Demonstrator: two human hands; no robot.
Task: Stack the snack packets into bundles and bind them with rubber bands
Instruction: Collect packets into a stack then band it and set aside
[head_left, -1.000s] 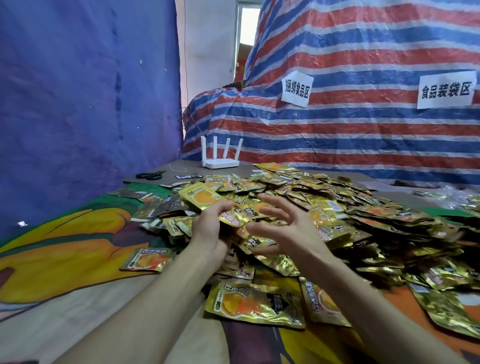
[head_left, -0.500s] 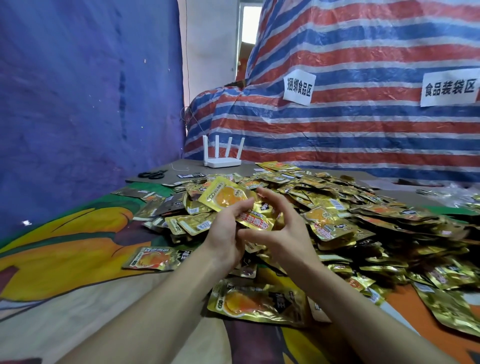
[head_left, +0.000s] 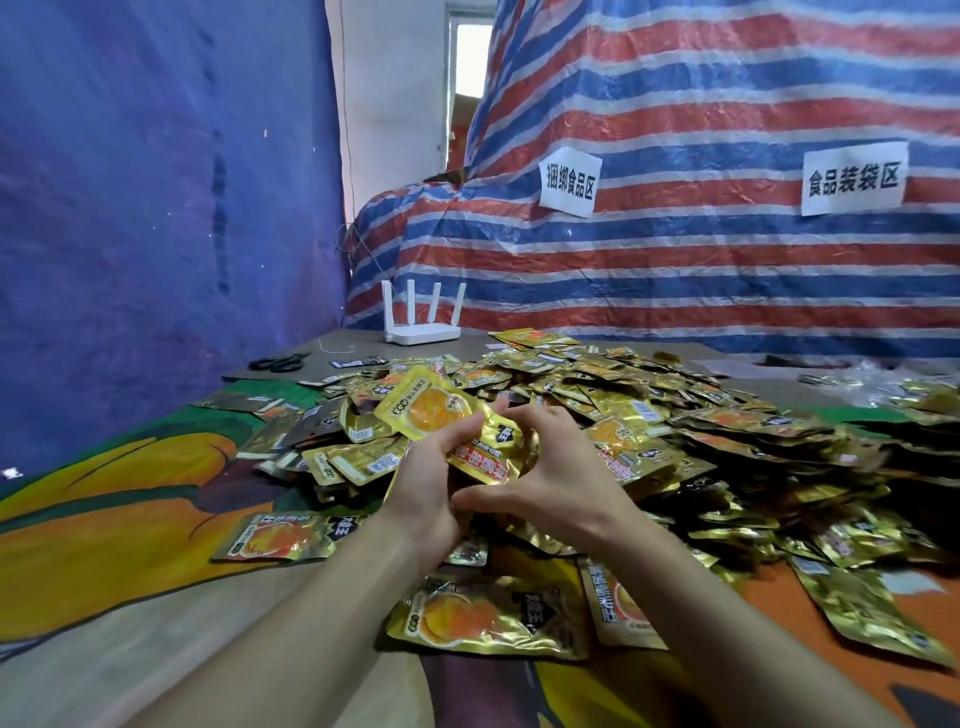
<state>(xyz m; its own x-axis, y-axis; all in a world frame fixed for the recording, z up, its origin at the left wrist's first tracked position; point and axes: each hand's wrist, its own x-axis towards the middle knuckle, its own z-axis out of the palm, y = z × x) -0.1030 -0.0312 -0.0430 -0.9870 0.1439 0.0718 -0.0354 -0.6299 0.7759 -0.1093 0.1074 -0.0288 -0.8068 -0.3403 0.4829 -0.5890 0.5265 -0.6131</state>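
A big heap of gold snack packets (head_left: 649, 415) with orange fruit pictures covers the table's middle and right. Both hands meet above its near edge. My left hand (head_left: 428, 488) grips a small stack of packets (head_left: 441, 410) from below, its fingers curled round the lower edge. My right hand (head_left: 550, 467) holds the same stack from the right, fingers curled over its top and thumb underneath. The stack is tilted up toward the camera. I see no rubber band on the stack or in the hands.
Loose packets lie near me: one at the left (head_left: 285, 535), one in front (head_left: 488, 618). Black scissors (head_left: 278, 362) and a white router (head_left: 422, 332) sit at the table's far left. A blue sheet hangs left, a striped tarp (head_left: 675, 260) behind.
Both hands have lifted and closed together. The right hand, spread open a second ago, now clasps the stack that the left hand holds. The top packet has turned up toward me.
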